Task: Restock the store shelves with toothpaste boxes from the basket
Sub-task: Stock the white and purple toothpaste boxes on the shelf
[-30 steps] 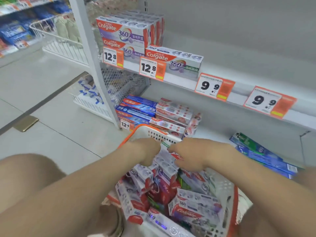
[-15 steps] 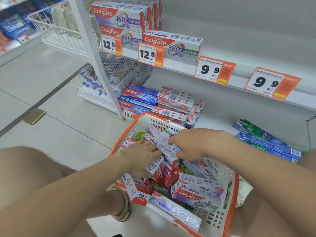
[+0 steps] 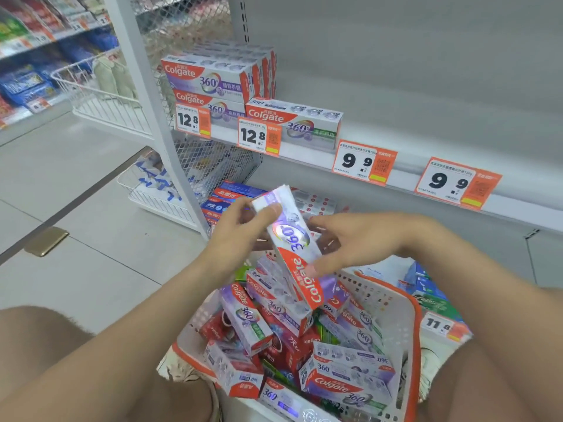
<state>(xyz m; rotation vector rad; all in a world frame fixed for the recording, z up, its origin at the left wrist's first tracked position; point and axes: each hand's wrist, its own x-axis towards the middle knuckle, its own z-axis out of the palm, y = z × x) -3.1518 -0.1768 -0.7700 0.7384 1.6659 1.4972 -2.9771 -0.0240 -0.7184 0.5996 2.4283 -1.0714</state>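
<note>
Centre: one Colgate 360 box (image 3: 294, 240), tilted, red end down, above the basket (image 3: 416, 315). Left hand (image 3: 240, 229), at the box's 10 o'clock, grips the white upper end, thumb on the face. Right hand (image 3: 353, 239), at its 3 o'clock, pinches the red end, thumb in front. 6 o'clock: white basket, orange rim, heaped with toothpaste boxes (image 3: 347, 382). 11 o'clock: shelf (image 3: 441, 138) bearing stacked boxes (image 3: 210, 77), a single box (image 3: 300, 121) just beside them at 4 o'clock. Shelf edge: 12.8 tags (image 3: 255, 136), then 9.9 tags (image 3: 364, 162) toward 3 o'clock.

Shelf (image 3: 426, 138) above the grip carries stacked Colgate boxes (image 3: 213, 80) up-left, single box (image 3: 304, 123) beside them. Lower shelf (image 3: 387, 264) behind the grip carries blue boxes (image 3: 231, 196).
</note>
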